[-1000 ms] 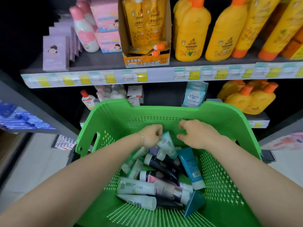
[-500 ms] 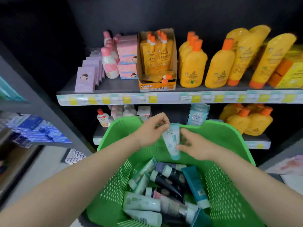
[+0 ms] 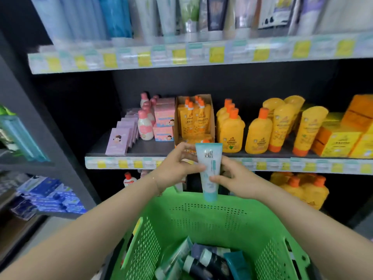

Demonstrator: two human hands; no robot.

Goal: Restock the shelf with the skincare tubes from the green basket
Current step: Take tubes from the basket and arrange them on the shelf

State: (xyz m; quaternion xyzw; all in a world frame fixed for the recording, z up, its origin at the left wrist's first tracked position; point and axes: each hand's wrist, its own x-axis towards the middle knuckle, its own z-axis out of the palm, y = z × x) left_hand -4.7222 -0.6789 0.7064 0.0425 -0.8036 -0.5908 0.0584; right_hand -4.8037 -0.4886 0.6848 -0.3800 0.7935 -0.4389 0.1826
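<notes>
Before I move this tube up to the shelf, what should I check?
1. Grip: ok. The left hand and right hand both hold the tube.
2. Orientation: ok. It is upright, cap down, like the shelved tubes.
3. Clearance from the green basket: cannot tell. The cap overlaps its far rim.
4. Free gap on the top shelf: cannot tell. It is blurred.
5. Stock left: ok. The remaining tubes lie in the basket.
</notes>
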